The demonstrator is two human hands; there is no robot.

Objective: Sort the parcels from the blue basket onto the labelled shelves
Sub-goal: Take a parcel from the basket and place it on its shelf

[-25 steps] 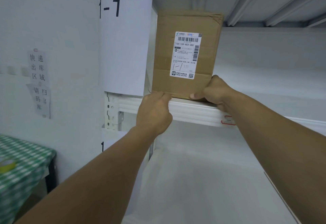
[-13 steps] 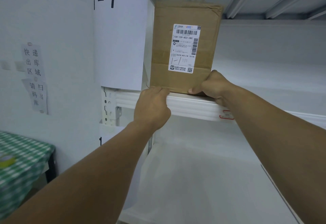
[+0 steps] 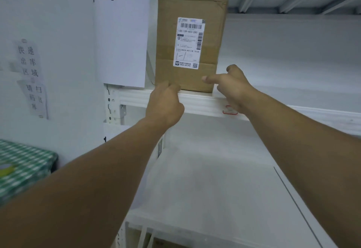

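At far left, low down: a green-and-white checked cloth (image 3: 25, 165) over a worktop. Above it, on the white wall, two paper notices (image 3: 29, 62) with Chinese characters. Further right, a large white paper sheet printed "1-1" (image 3: 121, 32), hanging over the top of a white metal shelf upright (image 3: 110, 107). Just beside that sheet, at the left end of the upper white shelf (image 3: 201, 103): the brown rectangular cardboard parcel (image 3: 190, 79), upright, close to the front edge, white shipping label (image 3: 188, 42) with barcode facing out. At the parcel's lower left corner, the left hand (image 3: 165, 107), curled fingers against the cardboard just above the shelf beam. Cannot tell whether that grip pinches the corner or merely pushes at it. At the lower right of the parcel's front face, the right hand (image 3: 234, 87), grip wide and holding nothing, forefinger out straight across the cardboard, touching or nearly so, thumb raised beside the parcel's right edge. Below that hand, on the beam, a small red-outlined tag (image 3: 230, 110). Underneath, a white lower shelf (image 3: 214, 179).
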